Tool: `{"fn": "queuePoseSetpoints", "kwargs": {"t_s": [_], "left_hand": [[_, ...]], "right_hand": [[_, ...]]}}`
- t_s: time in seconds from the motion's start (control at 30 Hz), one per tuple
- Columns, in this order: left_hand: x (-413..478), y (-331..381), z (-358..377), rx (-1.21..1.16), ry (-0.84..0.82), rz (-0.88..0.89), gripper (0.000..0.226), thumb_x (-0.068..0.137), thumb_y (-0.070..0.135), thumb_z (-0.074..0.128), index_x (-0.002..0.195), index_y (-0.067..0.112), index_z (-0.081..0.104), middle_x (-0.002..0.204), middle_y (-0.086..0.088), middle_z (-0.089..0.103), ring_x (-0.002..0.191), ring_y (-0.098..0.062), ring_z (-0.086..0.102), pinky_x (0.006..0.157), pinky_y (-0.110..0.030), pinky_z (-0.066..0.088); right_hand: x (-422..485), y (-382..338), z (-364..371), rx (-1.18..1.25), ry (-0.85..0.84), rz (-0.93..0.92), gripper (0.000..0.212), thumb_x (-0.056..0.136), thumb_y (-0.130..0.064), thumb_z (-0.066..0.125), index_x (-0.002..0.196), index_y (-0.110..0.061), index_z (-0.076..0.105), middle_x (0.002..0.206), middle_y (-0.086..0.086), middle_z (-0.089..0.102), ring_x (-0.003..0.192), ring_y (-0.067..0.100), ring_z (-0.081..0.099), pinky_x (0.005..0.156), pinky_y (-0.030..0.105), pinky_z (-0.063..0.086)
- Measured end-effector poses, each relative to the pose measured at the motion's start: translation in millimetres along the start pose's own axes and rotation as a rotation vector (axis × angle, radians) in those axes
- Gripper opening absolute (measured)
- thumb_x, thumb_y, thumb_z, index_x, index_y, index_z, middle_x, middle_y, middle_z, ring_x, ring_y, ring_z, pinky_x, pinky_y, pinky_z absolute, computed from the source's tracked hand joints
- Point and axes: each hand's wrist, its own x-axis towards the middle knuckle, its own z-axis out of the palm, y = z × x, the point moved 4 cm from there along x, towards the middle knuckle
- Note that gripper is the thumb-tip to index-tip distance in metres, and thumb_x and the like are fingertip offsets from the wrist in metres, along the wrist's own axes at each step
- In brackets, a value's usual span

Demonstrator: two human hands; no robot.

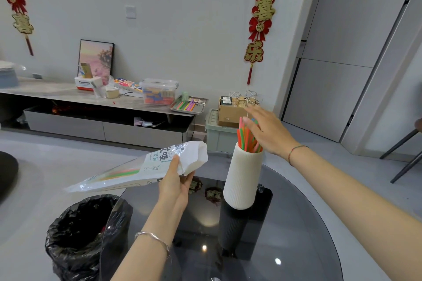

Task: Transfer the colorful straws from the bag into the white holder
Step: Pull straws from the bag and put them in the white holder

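A: Where do the straws stand at this point?

B: A bunch of colorful straws already sits upright in the white ribbed holder, which stands on the round dark glass table, a little back from the table's left edge. More straws show through the clear part of the bag, lying along its length, so the job looks partly done, not finished

A: What is the right hand doing?

B: The right hand hangs over the straw tops with its fingers loosely spread, the fingertips touching or just beside the upper ends. It grips nothing that can be seen. It seems to be steadying or fanning the bunch so the straws settle into the holder's mouth; whether it presses on them cannot be told

A: And the left?

B: The left hand is pinching the bag near its open white end, thumb on top and fingers beneath. The bag is held nearly level, tilted slightly with the mouth higher and pointing toward the holder, likely so the remaining straws do not slide out and are handy for the other hand

A: Anything close by that matters?

B: A bin lined with a black bag stands on the floor just beside the table's left edge, below the straw bag, probably for the wrapper once emptied

A: What could go wrong?

B: The holder is tall and narrow, so a sideways push on the straws might tip it
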Motion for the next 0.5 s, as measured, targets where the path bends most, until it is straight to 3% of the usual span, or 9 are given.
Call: {"fn": "queuePoseSetpoints", "kwargs": {"t_s": [0.07, 0.13, 0.17, 0.27, 0.37, 0.47, 0.5], "left_hand": [[-0.1, 3.9, -0.2, 0.011, 0.0, 0.011, 0.053, 0.09, 0.013, 0.057, 0.139, 0.013, 0.036, 0.125, -0.008, 0.055, 0.093, -0.018, 0.061, 0.063, -0.033, 0.052], [0.1, 9.6, -0.7, 0.039, -0.007, 0.043, 0.052, 0.091, 0.014, 0.056, 0.139, 0.012, 0.036, 0.124, -0.008, 0.056, 0.09, -0.017, 0.061, 0.064, -0.032, 0.052], [0.1, 12.8, -1.1, 0.074, -0.011, 0.064, 0.051, 0.091, 0.013, 0.056, 0.138, 0.011, 0.038, 0.125, -0.008, 0.056, 0.092, -0.018, 0.061, 0.066, -0.03, 0.051], [-1.7, 24.8, -2.5, 0.319, -0.015, 0.159, 0.045, 0.09, 0.011, 0.058, 0.132, 0.009, 0.045, 0.122, -0.01, 0.059, 0.101, -0.024, 0.06, 0.076, -0.035, 0.053], [-5.1, 36.7, -0.6, 0.614, -0.055, 0.3, 0.04, 0.087, 0.006, 0.06, 0.125, 0.005, 0.052, 0.116, -0.012, 0.063, 0.101, -0.024, 0.061, 0.089, -0.039, 0.052], [-7.1, 44.5, 2.7, 0.916, -0.1, 0.452, 0.025, 0.083, 0.009, 0.063, 0.108, 0.008, 0.062, 0.095, -0.003, 0.068, 0.093, -0.021, 0.065, 0.067, -0.022, 0.051], [-7.4, 45.8, 3.9, 0.991, -0.12, 0.484, 0.022, 0.082, 0.01, 0.063, 0.104, 0.009, 0.063, 0.092, -0.001, 0.069, 0.092, -0.02, 0.066, 0.065, -0.021, 0.05]], "right_hand": [[-10.9, -22.6, -4.4, 0.284, 0.277, -0.071, 0.04, 0.099, -0.035, 0.035, 0.133, -0.019, 0.047, 0.139, -0.004, 0.05, 0.132, 0.009, 0.04, 0.111, 0.033, 0.033], [-27.0, -43.6, 12.5, 0.673, 0.416, -0.041, 0.031, 0.098, -0.029, 0.039, 0.122, -0.017, 0.055, 0.119, -0.015, 0.059, 0.115, -0.003, 0.051, 0.099, 0.015, 0.039], [-33.7, -52.8, 29.6, 0.833, 0.407, 0.039, 0.031, 0.098, -0.028, 0.039, 0.122, -0.016, 0.055, 0.117, -0.016, 0.058, 0.113, -0.002, 0.052, 0.098, 0.012, 0.039], [-49.0, -74.4, 95.4, 1.229, 0.216, 0.461, 0.037, 0.1, -0.027, 0.036, 0.134, -0.015, 0.044, 0.135, 0.0, 0.05, 0.125, 0.016, 0.048, 0.109, 0.031, 0.036], [-58.1, -90.6, 143.1, 1.725, 0.019, 0.89, 0.039, 0.101, -0.029, 0.033, 0.127, -0.004, 0.048, 0.129, 0.013, 0.057, 0.115, 0.024, 0.056, 0.098, 0.033, 0.044], [-59.7, -102.6, 164.9, 2.109, -0.088, 1.025, 0.047, 0.102, -0.033, 0.026, 0.122, 0.0, 0.052, 0.122, 0.021, 0.06, 0.117, 0.033, 0.055, 0.106, 0.04, 0.039], [-59.9, -104.9, 169.6, 2.163, -0.096, 1.029, 0.047, 0.102, -0.033, 0.024, 0.122, -0.001, 0.052, 0.117, 0.02, 0.062, 0.112, 0.033, 0.057, 0.108, 0.041, 0.038]]}}
